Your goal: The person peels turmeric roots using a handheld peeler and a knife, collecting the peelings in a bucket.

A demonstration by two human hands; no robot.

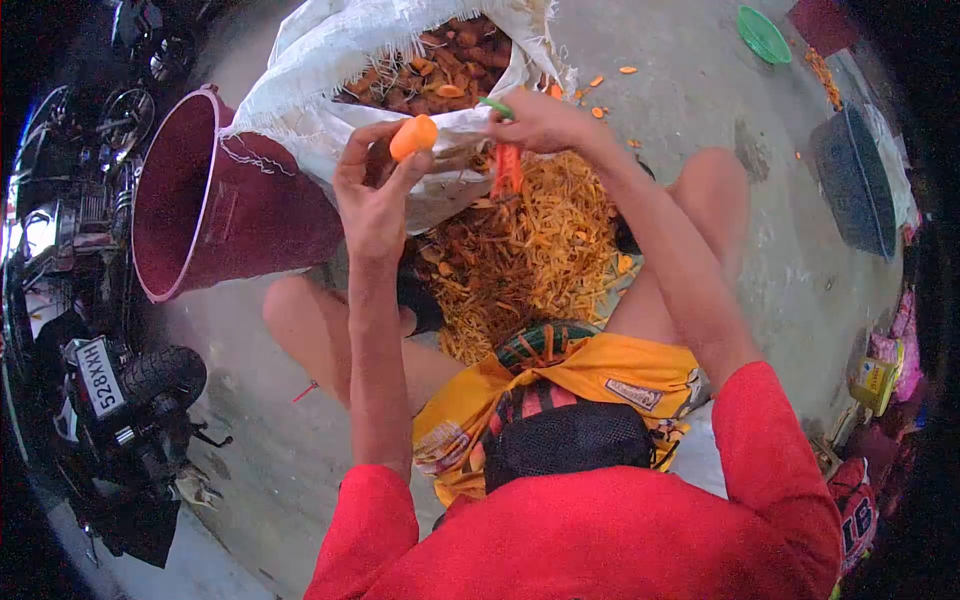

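Note:
My left hand is raised, with thumb and fingers pinched round a thick, smooth orange carrot piece. Across from it, my right hand is closed on a slim green tool, whose working end is hidden. A bright red-orange strip hangs just below those fingers. Behind both hands, a white woven sack gapes over brown, unpeeled-looking carrots with some cut orange pieces among them. Between my legs lies a big heap of orange peelings, darker on its left side.
A maroon bucket stands tipped towards me at the left, touching the sack. Motorcycles line the far left. Loose carrot slices lie on the concrete floor. On the right are a green basket and a dark tub.

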